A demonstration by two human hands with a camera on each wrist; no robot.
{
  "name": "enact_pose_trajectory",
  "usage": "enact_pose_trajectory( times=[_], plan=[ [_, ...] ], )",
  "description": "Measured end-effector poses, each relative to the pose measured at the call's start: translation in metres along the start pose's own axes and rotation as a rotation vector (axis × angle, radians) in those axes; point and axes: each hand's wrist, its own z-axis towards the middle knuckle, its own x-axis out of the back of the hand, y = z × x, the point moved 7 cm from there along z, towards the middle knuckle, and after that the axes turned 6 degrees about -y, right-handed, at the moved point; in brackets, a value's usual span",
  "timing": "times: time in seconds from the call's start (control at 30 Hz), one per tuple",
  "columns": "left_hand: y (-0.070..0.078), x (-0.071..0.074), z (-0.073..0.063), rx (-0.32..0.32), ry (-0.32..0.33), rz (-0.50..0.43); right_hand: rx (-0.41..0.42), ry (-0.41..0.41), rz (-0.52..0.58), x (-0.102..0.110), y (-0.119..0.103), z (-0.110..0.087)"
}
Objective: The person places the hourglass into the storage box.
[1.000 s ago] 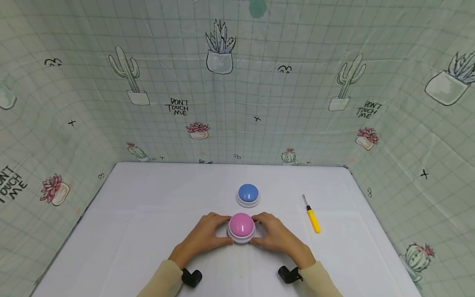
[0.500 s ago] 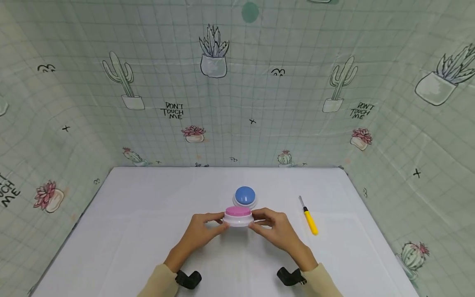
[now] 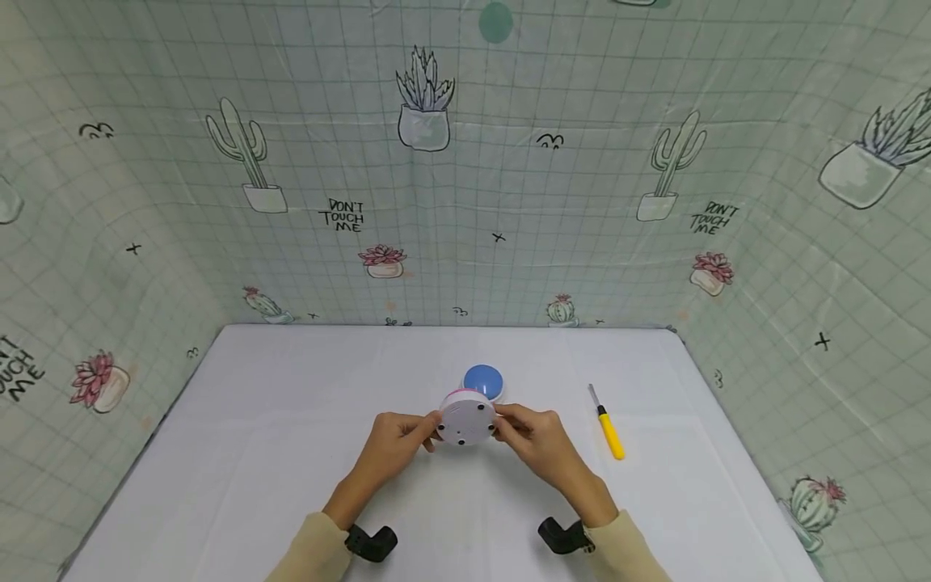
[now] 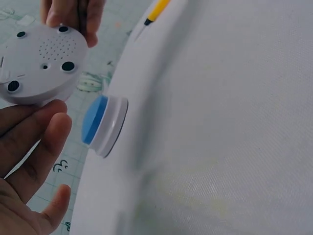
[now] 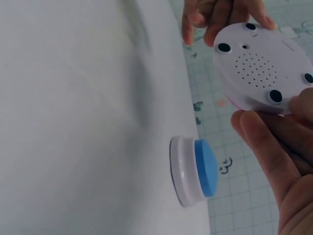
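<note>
Two hands hold a pink button up off the desk [image 3: 305, 388], underside showing.
The left hand [image 3: 393, 446] and right hand [image 3: 547, 449] pinch opposite edges of the pink button [image 3: 466, 420], which is between them, tipped so that its white base with dark feet [image 5: 224, 47] and small holes [image 5: 257, 70] faces the person; a second ago it sat dome-up on the desk. The blue button [image 3: 483, 381] stands just beyond both hands, the yellow screwdriver [image 3: 610, 431] lying to the right hand's right, both unmoved.
</note>
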Motion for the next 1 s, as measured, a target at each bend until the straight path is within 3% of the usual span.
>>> enact_pose_trajectory(
  times=[0.27,0.5,0.83,1.0],
  plan=[
    [-0.001,0.003,0.0,0.001,0.031,-0.047,-0.107,-0.02,0.053,-0.005,0.008,-0.006],
    [-0.004,0.003,0.0,0.004,0.078,-0.152,-0.169,-0.025,0.063,-0.008,0.014,-0.007],
    [0.004,-0.013,0.003,-0.067,0.052,-0.226,-0.272,-0.075,0.082,-0.014,0.021,-0.004],
    [0.006,-0.015,0.004,-0.101,0.037,-0.18,-0.331,-0.08,0.069,-0.018,0.024,-0.005]
  ],
)
